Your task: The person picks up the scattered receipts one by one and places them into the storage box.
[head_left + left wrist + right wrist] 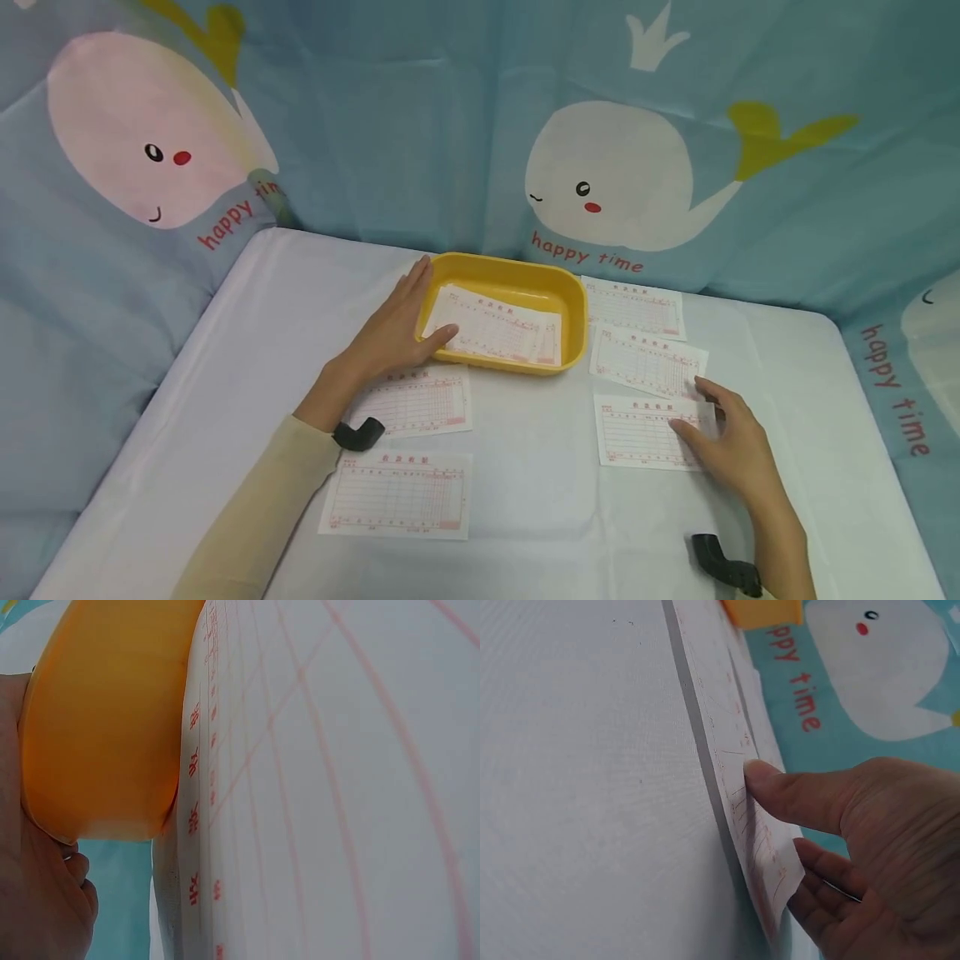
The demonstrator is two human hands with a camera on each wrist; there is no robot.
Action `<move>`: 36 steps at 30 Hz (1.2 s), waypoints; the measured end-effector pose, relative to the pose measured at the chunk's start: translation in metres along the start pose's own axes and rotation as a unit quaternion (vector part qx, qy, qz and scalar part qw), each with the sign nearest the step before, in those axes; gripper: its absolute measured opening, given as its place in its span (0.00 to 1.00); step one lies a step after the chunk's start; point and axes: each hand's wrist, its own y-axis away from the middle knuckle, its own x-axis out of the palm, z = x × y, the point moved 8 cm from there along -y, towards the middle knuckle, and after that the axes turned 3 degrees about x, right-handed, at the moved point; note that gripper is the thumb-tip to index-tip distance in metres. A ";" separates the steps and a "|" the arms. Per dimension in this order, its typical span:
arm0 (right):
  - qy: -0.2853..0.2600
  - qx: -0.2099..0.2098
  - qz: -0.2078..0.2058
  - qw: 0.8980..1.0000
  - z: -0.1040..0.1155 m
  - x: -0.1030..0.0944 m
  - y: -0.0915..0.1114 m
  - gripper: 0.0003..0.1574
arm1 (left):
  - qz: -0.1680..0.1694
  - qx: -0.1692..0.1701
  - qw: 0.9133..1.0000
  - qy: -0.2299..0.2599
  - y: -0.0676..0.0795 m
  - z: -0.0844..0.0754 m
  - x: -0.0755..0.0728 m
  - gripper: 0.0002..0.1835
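Observation:
My left hand holds the left end of a yellow plastic basket, fingers along its outer side and thumb over the front rim. Inside lie several overlapping printed receipt slips. On the right, my right hand pinches the right edge of the nearest receipt slip in that column; the right wrist view has the thumb on top and that edge bent up. Two more slips lie beyond it, the middle one close to the index fingertip and the farthest beside the basket.
Left of centre, one receipt slip lies partly under my left wrist, and another lies nearer me. A white cloth covers the table. Behind it hangs a blue curtain with whale prints.

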 end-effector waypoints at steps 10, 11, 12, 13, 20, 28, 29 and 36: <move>0.018 0.019 -0.008 1.000 -0.005 -0.004 0.009 0.43 | 0.000 0.000 1.000 0.000 0.001 -0.004 0.002 0.57; 0.019 0.016 -0.011 1.000 -0.005 -0.004 0.009 0.42 | -0.001 -0.001 1.000 -0.001 0.001 -0.004 0.002 0.57; 0.020 0.015 -0.013 1.000 -0.005 -0.005 0.010 0.42 | 0.000 0.000 1.000 0.000 0.001 -0.004 0.002 0.57; 0.023 0.014 -0.015 1.000 -0.005 -0.006 0.010 0.41 | 0.000 -0.001 1.000 0.000 0.001 -0.005 0.002 0.57; 0.030 -0.001 0.003 1.000 -0.004 -0.007 0.011 0.43 | -0.002 -0.004 1.000 -0.001 0.000 -0.006 0.000 0.57; 0.045 0.011 0.018 0.999 -0.008 -0.009 0.010 0.43 | 0.000 -0.015 1.000 -0.006 0.000 -0.002 0.001 0.56; 0.050 0.011 0.016 0.999 -0.008 -0.009 0.010 0.42 | 0.000 -0.016 1.000 -0.007 0.000 -0.002 0.001 0.56; 0.068 0.017 0.009 0.997 -0.008 -0.009 0.007 0.40 | -0.004 -0.016 1.000 -0.010 0.000 0.000 -0.001 0.57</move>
